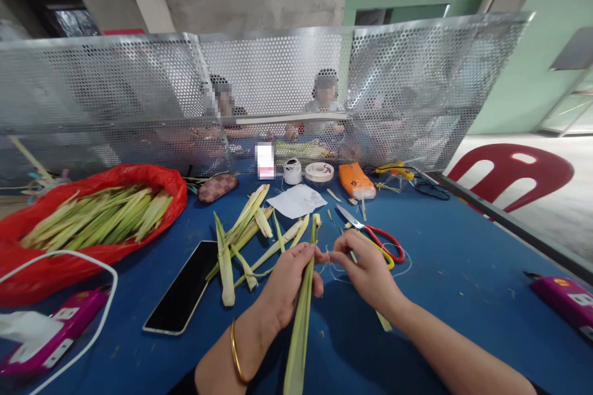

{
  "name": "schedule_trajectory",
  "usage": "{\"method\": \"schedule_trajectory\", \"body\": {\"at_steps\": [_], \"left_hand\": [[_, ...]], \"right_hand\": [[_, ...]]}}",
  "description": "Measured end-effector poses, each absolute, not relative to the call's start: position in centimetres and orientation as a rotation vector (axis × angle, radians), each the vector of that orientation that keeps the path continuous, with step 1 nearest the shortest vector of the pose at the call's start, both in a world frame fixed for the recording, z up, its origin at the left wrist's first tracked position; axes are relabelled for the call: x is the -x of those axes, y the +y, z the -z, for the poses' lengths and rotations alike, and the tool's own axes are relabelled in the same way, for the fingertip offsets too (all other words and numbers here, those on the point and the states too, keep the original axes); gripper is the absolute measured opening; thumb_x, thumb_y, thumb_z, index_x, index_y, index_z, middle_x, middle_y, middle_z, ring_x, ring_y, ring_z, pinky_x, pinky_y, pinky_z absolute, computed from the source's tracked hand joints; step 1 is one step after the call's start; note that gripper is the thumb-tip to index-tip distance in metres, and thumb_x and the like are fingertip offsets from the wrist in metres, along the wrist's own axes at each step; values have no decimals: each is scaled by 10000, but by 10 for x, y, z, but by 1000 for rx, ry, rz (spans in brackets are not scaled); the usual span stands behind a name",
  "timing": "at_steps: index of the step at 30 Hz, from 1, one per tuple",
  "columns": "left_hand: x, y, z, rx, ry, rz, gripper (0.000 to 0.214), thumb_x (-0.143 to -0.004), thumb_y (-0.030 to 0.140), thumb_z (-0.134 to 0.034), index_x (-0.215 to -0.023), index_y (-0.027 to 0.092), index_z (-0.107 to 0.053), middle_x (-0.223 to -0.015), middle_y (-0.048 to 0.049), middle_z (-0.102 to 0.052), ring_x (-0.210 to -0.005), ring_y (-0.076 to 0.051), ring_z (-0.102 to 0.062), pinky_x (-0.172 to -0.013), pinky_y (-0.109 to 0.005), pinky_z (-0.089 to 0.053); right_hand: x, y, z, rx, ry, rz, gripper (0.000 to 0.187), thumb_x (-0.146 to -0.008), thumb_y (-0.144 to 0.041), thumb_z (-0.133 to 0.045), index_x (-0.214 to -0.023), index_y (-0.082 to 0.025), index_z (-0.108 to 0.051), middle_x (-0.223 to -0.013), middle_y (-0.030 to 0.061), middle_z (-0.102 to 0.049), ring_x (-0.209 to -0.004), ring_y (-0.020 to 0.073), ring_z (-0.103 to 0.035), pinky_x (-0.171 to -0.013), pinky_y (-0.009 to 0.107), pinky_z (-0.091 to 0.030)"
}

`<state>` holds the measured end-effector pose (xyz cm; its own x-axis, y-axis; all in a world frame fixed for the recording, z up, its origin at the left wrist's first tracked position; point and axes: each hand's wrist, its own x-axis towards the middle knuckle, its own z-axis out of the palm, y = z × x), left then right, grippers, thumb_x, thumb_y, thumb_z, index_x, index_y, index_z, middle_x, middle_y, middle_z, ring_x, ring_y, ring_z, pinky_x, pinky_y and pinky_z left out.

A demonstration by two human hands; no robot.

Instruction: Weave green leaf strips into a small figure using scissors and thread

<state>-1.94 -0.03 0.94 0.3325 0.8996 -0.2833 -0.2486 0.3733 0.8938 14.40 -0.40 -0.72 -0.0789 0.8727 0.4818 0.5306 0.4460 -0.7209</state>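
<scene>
My left hand (293,274) is closed around a long, folded green husk leaf (303,315), its narrow tip pointing away from me and its wide end toward the table's front. Just to the right, my right hand (370,268) pinches a thin white thread (328,254) that runs to the leaf near my left fingertips. Loose thread loops on the table beneath. Scissors (382,241) with red and yellow handles lie partly behind my right hand. Several loose husk leaves (226,271) are spread left of my left hand.
A red plastic bag (178,188) full of husk leaves stands at left, near a black phone (185,290) and a purple power strip (69,327). White paper (296,200), a tape roll (319,171) and an orange tissue pack (356,181) lie before a perforated metal screen (278,74). People sit behind it.
</scene>
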Motion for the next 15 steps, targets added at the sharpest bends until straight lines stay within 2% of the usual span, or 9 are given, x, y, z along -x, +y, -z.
{"method": "schedule_trajectory", "body": {"at_steps": [2,5,7,10,15], "left_hand": [[21,1,-12,-830,930,-918,242,-847,398,-546,-779,166,-526,-820,-51,-701,-350,-41,-506,-362,-161,-317],[23,2,-13,-823,932,-956,243,-855,397,-548,-790,164,-525,-885,-77,-713,-387,-40,-523,-379,-156,-330],[23,2,-12,-841,928,-944,238,-853,391,-556,-804,160,-538,-809,-67,-704,-390,-48,-522,-373,-157,-312],[23,4,-8,-832,933,-944,216,-852,367,-559,-811,156,-558,-649,-10,-633,-383,-53,-509,-383,-161,-314],[20,3,-4,-856,947,-980,209,-835,363,-584,-787,161,-558,-796,-17,-660,-391,-33,-494,-372,-173,-280]], "right_hand": [[-151,3,11,1294,-1581,-592,172,-841,-267,-553,-684,-203,-519,-646,-15,-517,-609,148,-473,-570,269,-374],[-161,12,14,1349,-1444,-620,189,-817,-324,-572,-679,-209,-513,-624,-29,-506,-591,143,-452,-563,269,-353],[-164,15,13,1307,-1359,-675,204,-806,-350,-591,-676,-210,-519,-650,-21,-544,-630,150,-493,-605,276,-376],[-163,15,7,1209,-1164,-927,249,-750,-411,-663,-679,-205,-544,-734,10,-630,-709,169,-588,-691,300,-431],[-156,5,-3,1086,-1010,-1236,320,-676,-432,-774,-697,-182,-576,-741,16,-659,-651,144,-619,-624,267,-457]]}}
